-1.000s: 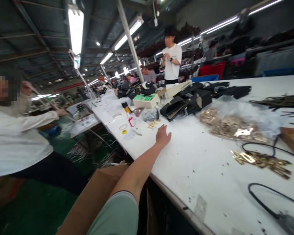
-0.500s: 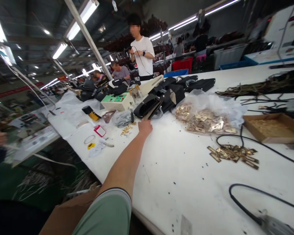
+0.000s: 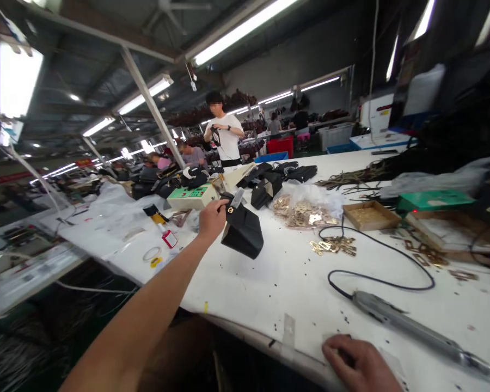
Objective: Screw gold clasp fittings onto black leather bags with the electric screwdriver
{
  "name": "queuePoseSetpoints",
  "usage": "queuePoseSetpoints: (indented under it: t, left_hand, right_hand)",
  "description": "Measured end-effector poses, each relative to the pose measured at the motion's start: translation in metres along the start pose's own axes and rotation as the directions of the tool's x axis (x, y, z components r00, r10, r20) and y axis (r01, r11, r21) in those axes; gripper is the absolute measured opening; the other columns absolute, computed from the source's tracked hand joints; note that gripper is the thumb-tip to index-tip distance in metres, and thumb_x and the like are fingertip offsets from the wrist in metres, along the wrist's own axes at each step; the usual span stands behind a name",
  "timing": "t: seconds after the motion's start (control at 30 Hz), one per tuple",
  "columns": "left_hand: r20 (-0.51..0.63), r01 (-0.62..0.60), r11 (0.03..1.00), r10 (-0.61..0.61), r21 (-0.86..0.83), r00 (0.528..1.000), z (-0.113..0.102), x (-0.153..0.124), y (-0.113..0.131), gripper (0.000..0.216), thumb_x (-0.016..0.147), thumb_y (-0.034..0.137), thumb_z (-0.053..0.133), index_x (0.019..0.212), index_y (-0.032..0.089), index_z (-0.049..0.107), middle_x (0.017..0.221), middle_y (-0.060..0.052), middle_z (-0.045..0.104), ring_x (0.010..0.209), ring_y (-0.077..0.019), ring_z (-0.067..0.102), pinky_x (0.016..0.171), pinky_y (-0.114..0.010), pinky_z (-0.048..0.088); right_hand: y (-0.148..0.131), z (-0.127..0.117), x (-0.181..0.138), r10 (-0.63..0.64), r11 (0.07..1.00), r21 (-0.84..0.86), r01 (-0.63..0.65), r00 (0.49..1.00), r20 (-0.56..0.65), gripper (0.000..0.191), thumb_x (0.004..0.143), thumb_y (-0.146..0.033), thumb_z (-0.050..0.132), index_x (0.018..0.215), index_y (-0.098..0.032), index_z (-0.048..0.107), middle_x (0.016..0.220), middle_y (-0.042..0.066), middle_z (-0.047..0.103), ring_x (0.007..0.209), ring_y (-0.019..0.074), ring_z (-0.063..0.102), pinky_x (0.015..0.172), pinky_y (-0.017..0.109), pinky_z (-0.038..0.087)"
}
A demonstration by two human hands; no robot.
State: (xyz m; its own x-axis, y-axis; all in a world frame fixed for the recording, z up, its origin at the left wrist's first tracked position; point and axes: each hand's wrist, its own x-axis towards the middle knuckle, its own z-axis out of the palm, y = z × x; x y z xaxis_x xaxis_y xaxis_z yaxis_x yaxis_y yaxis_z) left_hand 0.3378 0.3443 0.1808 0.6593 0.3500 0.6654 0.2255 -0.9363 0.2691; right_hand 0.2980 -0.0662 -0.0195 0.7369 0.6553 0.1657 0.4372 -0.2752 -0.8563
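My left hand (image 3: 213, 219) is closed on the top edge of a black handbag (image 3: 245, 231) with a small gold clasp, holding it up over the white table. A clear plastic piece (image 3: 237, 197) sticks up at the bag's top. At the table's front edge rests my right hand (image 3: 361, 362), its fingers loosely curled with nothing visible in them. A grey electric screwdriver (image 3: 408, 324) with a black cord lies apart from that hand, beyond it and to the right. Several gold metal plates (image 3: 335, 245) are heaped farther back.
More black bags (image 3: 265, 188) lie behind, beside a cream machine with a green panel (image 3: 193, 195). A plastic bag of gold parts (image 3: 306, 209) and a cardboard tray (image 3: 371, 218) stand to the right. A co-worker in a white shirt (image 3: 228, 139) stands across the table.
My left hand has drawn the black handbag out of the pile toward me and lifted it. My right hand has come into view at the table edge. The view has turned right.
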Motion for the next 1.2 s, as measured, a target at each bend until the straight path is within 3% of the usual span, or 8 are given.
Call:
queuePoseSetpoints:
  t: [0.27, 0.4, 0.57, 0.8, 0.87, 0.93, 1.03, 1.2]
  left_hand:
    - [-0.141, -0.29, 0.936, 0.265, -0.201, 0.954, -0.099, -0.157, 0.123, 0.022, 0.091, 0.012, 0.056, 0.09, 0.022, 0.076, 0.097, -0.003, 0.076, 0.094, -0.0163, 0.072, 0.086, -0.026, 0.056]
    - [-0.121, -0.427, 0.871, 0.41, -0.243, 0.904, -0.106, -0.242, 0.186, 0.026, 0.092, 0.005, 0.054, 0.09, 0.022, 0.074, 0.097, -0.004, 0.075, 0.084, -0.0129, 0.072, 0.073, -0.021, 0.054]
    - [-0.113, -0.477, 0.846, 0.463, -0.239, 0.879, -0.086, -0.311, 0.257, 0.026, 0.094, 0.009, 0.055, 0.078, 0.022, 0.071, 0.083, -0.004, 0.072, 0.068, -0.0136, 0.066, 0.06, -0.026, 0.047]
    - [-0.006, -0.48, 0.797, 0.514, -0.367, 0.858, -0.063, -0.343, 0.311, 0.019, 0.091, 0.014, 0.061, 0.079, 0.025, 0.071, 0.073, -0.003, 0.063, 0.064, -0.0164, 0.061, 0.056, -0.03, 0.046]
    - [0.017, -0.461, 0.732, 0.541, -0.501, 0.841, -0.068, -0.34, 0.31, 0.012, 0.089, 0.019, 0.067, 0.097, 0.025, 0.072, 0.091, -0.005, 0.07, 0.079, -0.0184, 0.067, 0.069, -0.031, 0.055]
    - [-0.02, -0.466, 0.681, 0.553, -0.565, 0.833, -0.074, -0.329, 0.304, 0.035, 0.087, 0.022, 0.07, 0.121, 0.023, 0.066, 0.114, -0.009, 0.071, 0.105, -0.0235, 0.067, 0.091, -0.038, 0.057]
    - [-0.066, -0.465, 0.749, 0.496, -0.472, 0.866, -0.076, -0.31, 0.29, 0.052, 0.088, 0.022, 0.07, 0.139, 0.018, 0.055, 0.133, -0.013, 0.066, 0.127, -0.0293, 0.059, 0.112, -0.052, 0.046]
    - [0.253, -0.322, 0.798, 0.497, -0.51, 0.83, -0.057, -0.305, 0.282, 0.013, 0.097, 0.025, 0.06, 0.103, 0.024, 0.071, 0.106, -0.004, 0.077, 0.101, -0.0234, 0.07, 0.102, -0.047, 0.05]
  right_hand:
    - [-0.098, -0.048, -0.016, -0.108, 0.967, 0.174, 0.185, 0.92, -0.377, 0.036, 0.093, -0.053, 0.063, 0.114, -0.026, 0.073, 0.106, 0.006, 0.07, 0.09, 0.0211, 0.067, 0.073, 0.03, 0.057]
    - [-0.132, -0.066, -0.027, -0.152, 0.964, 0.152, 0.219, 0.92, -0.361, 0.048, 0.088, -0.057, 0.069, 0.126, -0.026, 0.066, 0.119, 0.008, 0.065, 0.104, 0.0251, 0.065, 0.087, 0.039, 0.057]
    - [-0.123, -0.08, -0.063, -0.052, 0.997, 0.04, 0.066, 0.957, -0.285, 0.068, 0.08, -0.062, 0.075, 0.137, -0.026, 0.06, 0.13, 0.01, 0.061, 0.106, 0.0277, 0.066, 0.093, 0.044, 0.057]
    - [-0.091, -0.102, -0.096, -0.021, 0.996, 0.076, 0.051, 0.937, -0.349, 0.021, 0.087, -0.036, 0.07, 0.102, -0.025, 0.078, 0.135, 0.008, 0.063, 0.124, 0.0282, 0.06, 0.111, 0.045, 0.044]
    - [-0.084, -0.111, -0.102, -0.044, 0.978, 0.185, 0.096, 0.963, -0.267, 0.018, 0.091, -0.036, 0.067, 0.095, -0.024, 0.08, 0.132, 0.007, 0.066, 0.126, 0.0271, 0.059, 0.112, 0.043, 0.044]
    - [-0.083, -0.12, -0.11, -0.083, 0.957, 0.26, 0.126, 0.982, -0.17, 0.021, 0.094, -0.039, 0.066, 0.096, -0.024, 0.08, 0.131, 0.005, 0.067, 0.125, 0.0265, 0.059, 0.112, 0.042, 0.044]
    - [-0.087, -0.128, -0.122, -0.138, 0.939, 0.312, 0.144, 0.99, -0.041, 0.024, 0.095, -0.041, 0.066, 0.108, -0.026, 0.08, 0.132, 0.003, 0.068, 0.123, 0.0255, 0.061, 0.111, 0.04, 0.044]
    - [-0.084, -0.123, -0.133, -0.131, 0.937, 0.332, 0.112, 0.991, 0.034, 0.028, 0.097, -0.043, 0.065, 0.116, -0.029, 0.078, 0.133, 0.002, 0.068, 0.123, 0.0257, 0.062, 0.109, 0.037, 0.047]
